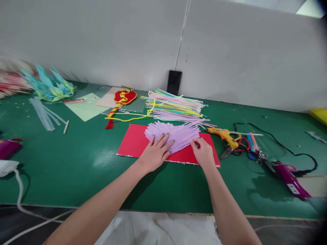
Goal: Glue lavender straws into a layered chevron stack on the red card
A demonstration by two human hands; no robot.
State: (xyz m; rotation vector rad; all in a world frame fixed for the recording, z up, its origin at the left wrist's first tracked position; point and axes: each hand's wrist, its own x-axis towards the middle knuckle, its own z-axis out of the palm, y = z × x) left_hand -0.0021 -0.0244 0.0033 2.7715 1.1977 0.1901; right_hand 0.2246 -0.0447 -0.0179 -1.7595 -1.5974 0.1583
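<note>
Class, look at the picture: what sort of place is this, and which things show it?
Probably a craft workshop or craft table: lilac pipe cleaners lie on a red board, a yellow hot glue gun lies to their right, and a red-and-yellow tasselled ornament lies farther back, leftward.

Lilac stems, slender, packed side by side in a flat mass at the frame's centre; slanting in two directions from a V-shaped meeting line, with loose ends fanning toward the upper right. Lying across a red rectangular board, flat, with a whitish, ragged lower edge.
</note>
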